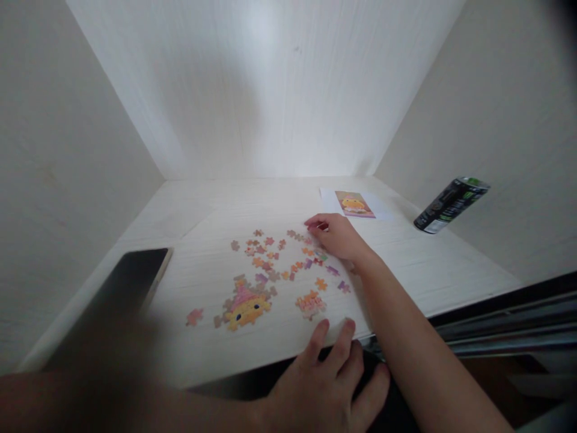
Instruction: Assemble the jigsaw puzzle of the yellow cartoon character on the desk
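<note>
A: From where does the head view look?
B: From the wearer's head, facing forward and down over the desk.
A: How near?
B: Close: left hand in the foreground, puzzle pieces mid-field, back wall beyond.
A: And its framing?
B: Wide, with both side walls included.

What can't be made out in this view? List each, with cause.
In the head view:
- Whether the bare right hand pinches a puzzle piece: its fingers hide it.
- Near end of the flat black rectangular phone: dark blur covers it.
- Fine print on the black-and-green cylindrical can: too small.
</note>
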`<action>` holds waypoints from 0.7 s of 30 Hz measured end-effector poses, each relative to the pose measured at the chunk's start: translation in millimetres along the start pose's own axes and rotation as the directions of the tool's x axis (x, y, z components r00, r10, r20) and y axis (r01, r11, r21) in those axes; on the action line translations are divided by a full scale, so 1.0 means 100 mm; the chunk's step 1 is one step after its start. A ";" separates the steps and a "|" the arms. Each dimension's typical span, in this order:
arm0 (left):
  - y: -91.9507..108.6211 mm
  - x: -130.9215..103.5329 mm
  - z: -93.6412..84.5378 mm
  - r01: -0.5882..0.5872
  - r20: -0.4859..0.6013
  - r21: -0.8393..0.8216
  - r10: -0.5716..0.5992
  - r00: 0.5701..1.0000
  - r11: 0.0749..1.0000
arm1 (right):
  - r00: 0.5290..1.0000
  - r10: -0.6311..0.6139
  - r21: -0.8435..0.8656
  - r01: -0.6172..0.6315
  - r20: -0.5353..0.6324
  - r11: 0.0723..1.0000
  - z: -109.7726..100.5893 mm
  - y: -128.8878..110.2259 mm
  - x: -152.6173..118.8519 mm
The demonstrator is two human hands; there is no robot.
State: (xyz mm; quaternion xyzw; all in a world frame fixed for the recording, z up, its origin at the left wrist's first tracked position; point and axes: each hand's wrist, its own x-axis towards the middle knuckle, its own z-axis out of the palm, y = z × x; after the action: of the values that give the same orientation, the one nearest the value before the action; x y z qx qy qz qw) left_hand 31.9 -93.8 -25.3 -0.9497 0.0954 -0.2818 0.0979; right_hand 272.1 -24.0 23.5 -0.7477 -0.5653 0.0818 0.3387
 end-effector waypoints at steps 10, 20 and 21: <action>-0.02 0.03 -0.03 -0.007 0.015 0.027 0.006 1.000 1.000 | 0.976 0.072 0.205 -0.115 0.207 0.972 -0.23 0.14 -0.12; -0.01 0.02 0.02 -0.002 -0.003 0.037 0.002 1.000 0.999 | 0.994 -0.029 -0.005 0.030 0.108 1.000 -0.12 0.06 -0.10; -0.01 0.02 0.02 -0.001 -0.009 0.038 0.001 1.000 0.999 | 0.993 -0.038 -0.018 0.040 0.111 0.999 -0.10 0.05 -0.10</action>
State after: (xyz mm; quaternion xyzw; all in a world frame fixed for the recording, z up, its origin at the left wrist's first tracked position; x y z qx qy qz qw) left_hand 35.0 -92.9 -25.2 -0.9463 0.0908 -0.2878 0.1157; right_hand 277.4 -37.6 25.9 -0.7342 -0.5983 0.1109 0.3009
